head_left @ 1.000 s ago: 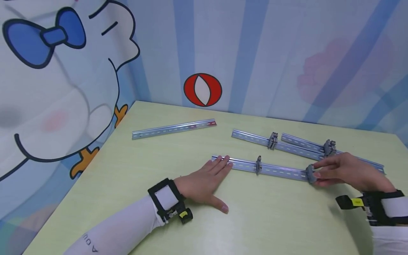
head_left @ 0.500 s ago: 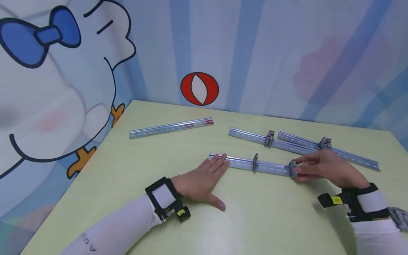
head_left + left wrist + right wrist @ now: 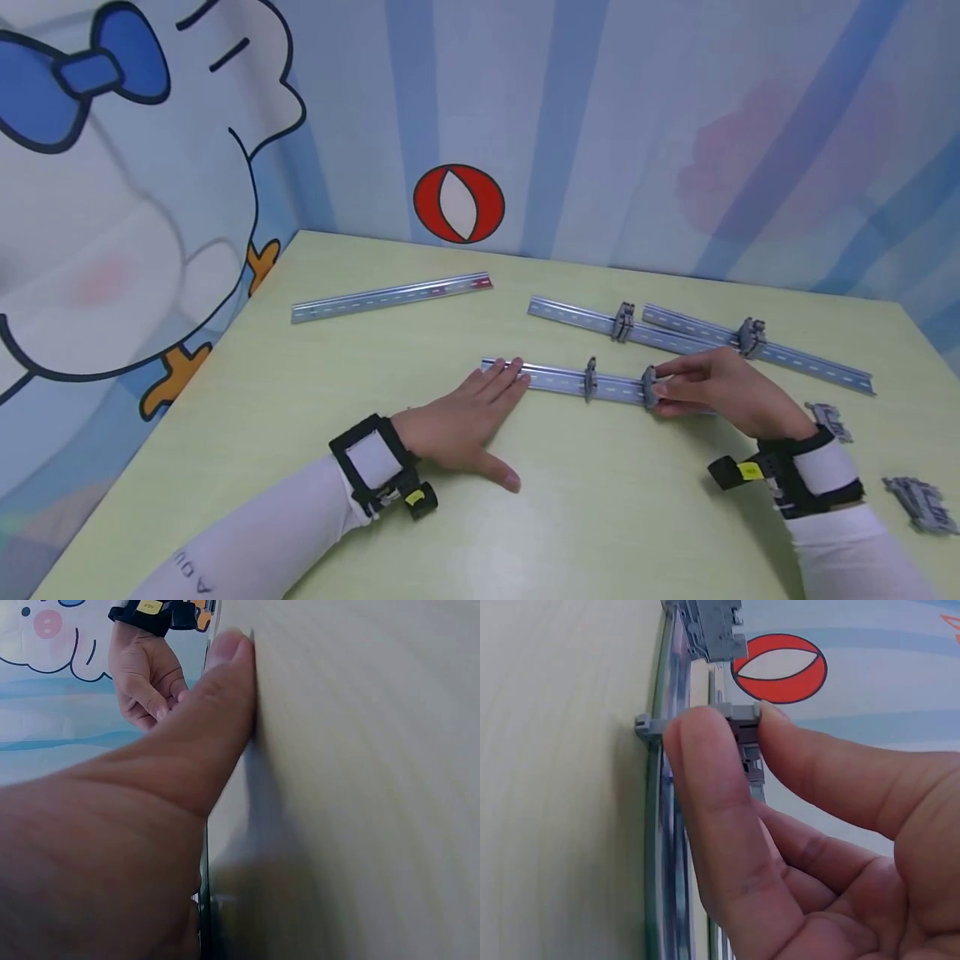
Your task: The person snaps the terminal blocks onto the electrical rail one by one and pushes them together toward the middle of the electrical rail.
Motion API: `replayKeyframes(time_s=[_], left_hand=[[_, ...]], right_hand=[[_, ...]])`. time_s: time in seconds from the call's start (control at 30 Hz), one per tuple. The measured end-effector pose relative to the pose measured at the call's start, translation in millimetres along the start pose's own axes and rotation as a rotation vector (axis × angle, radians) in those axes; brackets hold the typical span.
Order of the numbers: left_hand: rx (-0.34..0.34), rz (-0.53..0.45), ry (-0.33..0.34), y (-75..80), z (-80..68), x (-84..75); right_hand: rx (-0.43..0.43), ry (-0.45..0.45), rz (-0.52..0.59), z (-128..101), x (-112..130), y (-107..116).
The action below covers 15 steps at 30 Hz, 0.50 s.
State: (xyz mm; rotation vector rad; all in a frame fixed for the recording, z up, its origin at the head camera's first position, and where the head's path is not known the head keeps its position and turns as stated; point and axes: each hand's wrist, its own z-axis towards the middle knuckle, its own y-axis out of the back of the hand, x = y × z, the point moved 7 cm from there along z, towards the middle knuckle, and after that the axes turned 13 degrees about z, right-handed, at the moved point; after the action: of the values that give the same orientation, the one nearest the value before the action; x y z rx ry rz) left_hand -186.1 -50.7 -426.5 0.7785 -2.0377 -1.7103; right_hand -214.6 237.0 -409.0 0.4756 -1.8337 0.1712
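A slotted metal DIN rail (image 3: 553, 378) lies near the middle of the table. My left hand (image 3: 453, 427) lies flat with its fingers over the rail's left end, thumb spread out on the tabletop. A slim grey terminal block (image 3: 591, 380) stands across this rail. Just to its right, my right hand (image 3: 723, 393) pinches a second grey terminal block (image 3: 649, 387) between thumb and fingers. In the right wrist view, that pinched block (image 3: 744, 714) sits across the rail, partly hidden behind a finger. The left wrist view mostly shows my left thumb (image 3: 202, 712).
Two more rails lie behind on the right, a left one (image 3: 566, 312) and a right one (image 3: 817, 364), with grey blocks (image 3: 622, 322) clipped on. Another rail (image 3: 390, 297) with a red end lies back left. Loose grey pieces (image 3: 921, 504) rest at the right. A printed wall backs the table.
My right hand has slid the pinched terminal block leftward along the rail, closer to the other block. My left hand stays on the rail end. Loose pieces at the right have come into view.
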Motion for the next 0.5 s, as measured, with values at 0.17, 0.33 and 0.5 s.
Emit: replayKeyframes(time_s=[0.17, 0.33, 0.5], left_hand=[[0.001, -0.006, -0.003, -1.4, -1.9, -0.3], [0.006, 0.011, -0.002, -2.3, -1.5, -0.1], [0.007, 0.014, -0.003, -1.2, -0.3, 0.5]], right_hand=[[-0.02, -0.008, 0.045, 4, -3, -8], [-0.022, 0.002, 0.054, 5, -1, -13], [-0.029, 0.02, 0.043, 6, 3, -16]])
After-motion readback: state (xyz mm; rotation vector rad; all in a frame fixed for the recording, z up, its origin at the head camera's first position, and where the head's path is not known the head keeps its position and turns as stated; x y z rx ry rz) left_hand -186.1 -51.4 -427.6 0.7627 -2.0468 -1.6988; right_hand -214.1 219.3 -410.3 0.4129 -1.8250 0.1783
